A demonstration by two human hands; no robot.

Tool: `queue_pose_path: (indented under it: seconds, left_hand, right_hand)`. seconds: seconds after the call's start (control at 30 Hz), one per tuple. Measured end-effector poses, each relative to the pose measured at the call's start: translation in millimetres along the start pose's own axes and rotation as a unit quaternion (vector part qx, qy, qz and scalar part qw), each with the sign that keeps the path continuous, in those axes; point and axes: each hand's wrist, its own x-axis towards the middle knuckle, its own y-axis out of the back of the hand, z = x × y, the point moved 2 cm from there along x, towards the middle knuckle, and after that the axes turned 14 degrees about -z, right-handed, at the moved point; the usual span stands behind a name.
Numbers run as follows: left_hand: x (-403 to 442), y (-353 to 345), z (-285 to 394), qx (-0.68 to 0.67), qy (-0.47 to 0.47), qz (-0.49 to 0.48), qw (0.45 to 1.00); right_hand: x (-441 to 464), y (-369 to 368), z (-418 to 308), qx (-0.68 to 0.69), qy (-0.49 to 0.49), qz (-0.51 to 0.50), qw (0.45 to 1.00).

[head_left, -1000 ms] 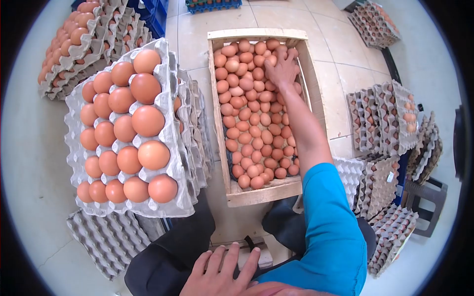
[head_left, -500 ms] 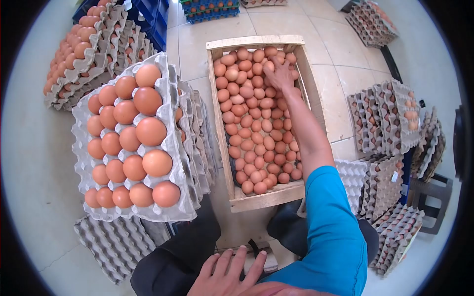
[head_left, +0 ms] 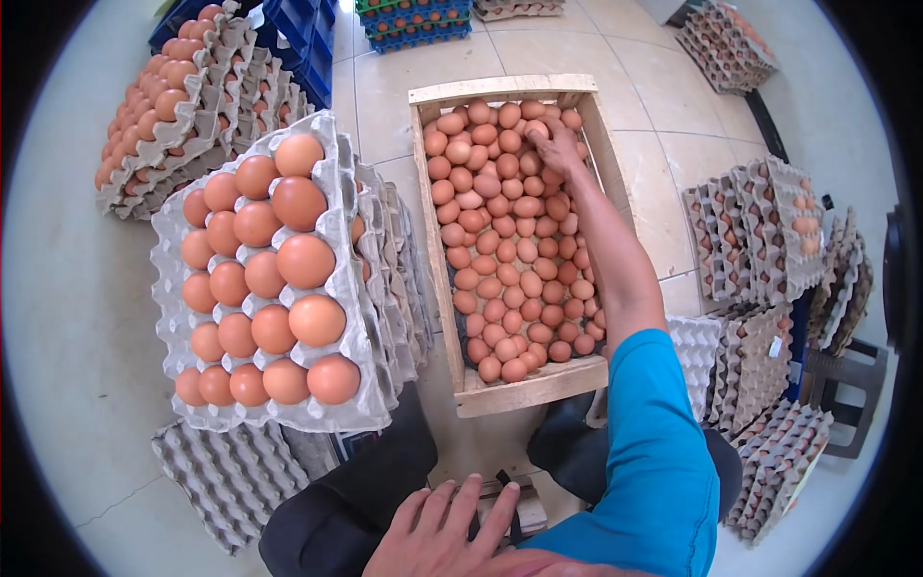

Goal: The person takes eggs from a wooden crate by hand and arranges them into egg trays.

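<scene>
A wooden crate [head_left: 510, 395] full of brown eggs [head_left: 500, 250] stands on the floor between my legs and beyond. My right hand [head_left: 560, 152] reaches into its far right corner, fingers curled around an egg [head_left: 536, 129] among the others. Close to my body, my left hand [head_left: 437, 529] is held palm down with fingers spread and nothing in it. To the left of the crate is a tall stack of grey pulp egg trays [head_left: 370, 389]; its top tray carries several rows of brown eggs [head_left: 274, 329], with bare cups along the left side.
More stacks of filled egg trays stand at the back left [head_left: 207, 125], right [head_left: 760, 231] and far right [head_left: 726, 48]. Blue plastic crates [head_left: 303, 43] are behind the left stack. Unfilled grey trays [head_left: 226, 476] lie at the lower left. A dark stool [head_left: 856, 394] stands at right.
My right hand's fingers, stretched over the eggs before, are now bent around one in the same corner. The whole view has shifted slightly; my left hand stays in place.
</scene>
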Motion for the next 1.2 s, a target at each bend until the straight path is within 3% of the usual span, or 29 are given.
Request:
queue_pose_path:
  seconds: [0.03,0.13,0.23,0.3,0.37,0.43,0.57,0.67,0.73,0.77,0.9,1.03,1.2]
  left_hand:
    - [0,5,1,-0.013,0.004,0.002,1.0]
    - [-5,23,8,-0.083,0.032,-0.19,0.978]
    - [-5,26,10,-0.077,0.036,-0.165,0.983]
    - [-6,28,10,-0.081,0.038,-0.152,0.984]
    - [-6,31,10,-0.087,0.044,-0.163,0.982]
    - [-5,31,10,-0.096,0.053,-0.199,0.974]
    - [-14,30,9,-0.015,-0.017,-0.027,0.999]
    - [-16,38,8,-0.06,-0.035,0.041,0.997]
    - [-13,45,6,-0.118,-0.039,0.133,0.983]
    - [-9,46,3,-0.156,-0.043,0.18,0.97]
    - [7,53,-6,-0.258,-0.117,0.274,0.919]
    - [11,53,-3,-0.456,-0.23,0.114,0.852]
    - [14,50,-6,-0.476,-0.261,0.059,0.838]
  right_hand:
    - [-3,4,-3,0.068,-0.01,-0.022,0.997]
    - [-11,5,1,0.22,-0.008,-0.056,0.974]
    - [-6,9,14,0.181,0.02,-0.039,0.982]
    - [-14,19,7,0.252,-0.031,-0.034,0.967]
    - [-62,48,-72,0.422,-0.132,-0.06,0.895]
    - [-69,63,-77,0.499,-0.121,-0.147,0.845]
    - [-109,103,-141,0.537,-0.105,-0.311,0.777]
    - [-164,132,-205,0.472,-0.077,-0.4,0.782]
    - [-212,144,-247,0.462,-0.11,-0.406,0.781]
    - [-234,143,-251,0.506,-0.157,-0.433,0.73]
    - [-324,144,-308,0.574,-0.08,-0.412,0.704]
    - [-375,134,-340,0.665,-0.048,-0.4,0.628]
    - [-397,119,-346,0.71,0.0,-0.381,0.592]
